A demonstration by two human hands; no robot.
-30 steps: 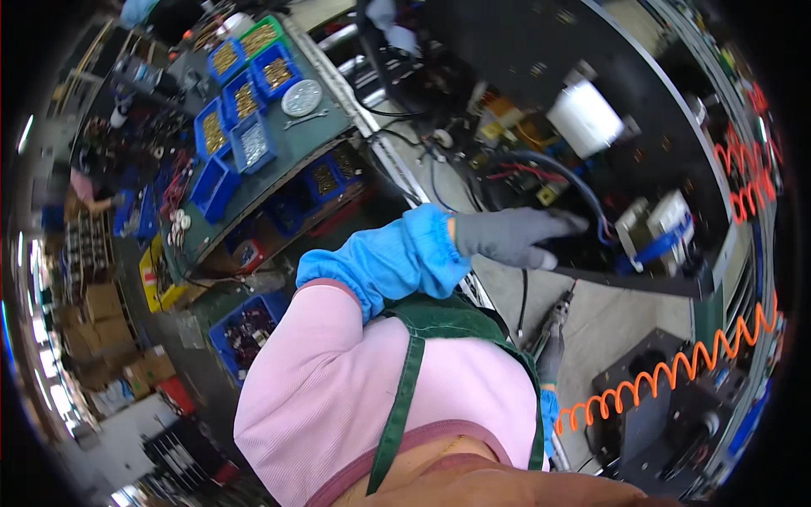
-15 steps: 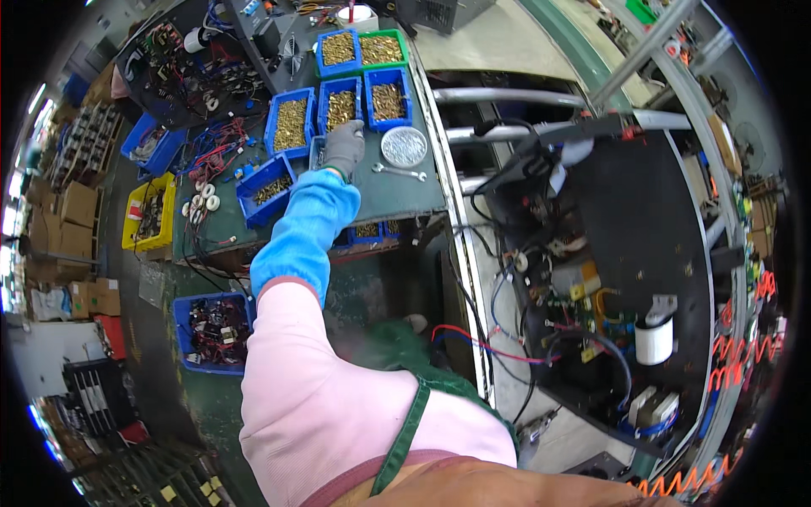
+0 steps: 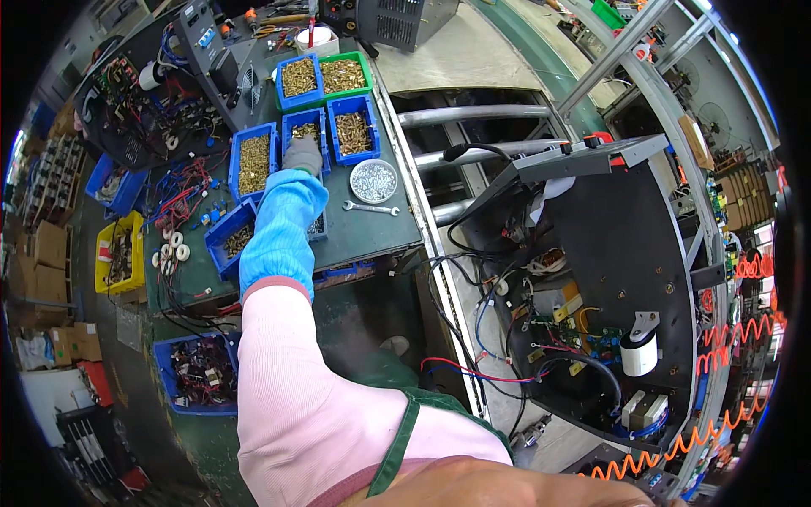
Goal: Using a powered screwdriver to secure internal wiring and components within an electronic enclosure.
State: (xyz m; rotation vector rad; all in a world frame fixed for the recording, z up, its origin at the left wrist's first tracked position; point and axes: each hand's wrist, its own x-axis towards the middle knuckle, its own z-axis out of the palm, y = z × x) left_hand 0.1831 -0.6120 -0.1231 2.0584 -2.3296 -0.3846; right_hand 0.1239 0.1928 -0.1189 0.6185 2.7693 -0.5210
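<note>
My left hand [image 3: 302,156], in a grey glove, reaches over the near edge of the middle blue bin [image 3: 322,138], which holds small brass-coloured metal parts [image 3: 304,130]. Its fingertips dip among those parts, and their grip is hidden. A blue sleeve cover [image 3: 283,221] runs along the forearm. Similar brass-coloured parts fill the blue bins to the left [image 3: 253,162] and right [image 3: 351,133]. A round dish of small silvery pieces [image 3: 373,182] sits right of the hand, with a wrench [image 3: 372,208] just nearer. My right hand is out of view.
Two more parts bins [image 3: 344,76] stand farther back. Wire bundles [image 3: 182,196] and white rings [image 3: 171,247] lie at the left of the bench. A yellow bin [image 3: 121,252] is beyond its edge. To my right, an open black machine housing [image 3: 621,228] rests beside metal rails.
My left hand has moved forward, from the near edge of the middle blue bin to over its contents. The whole view has shifted, placing the bins farther left and lower.
</note>
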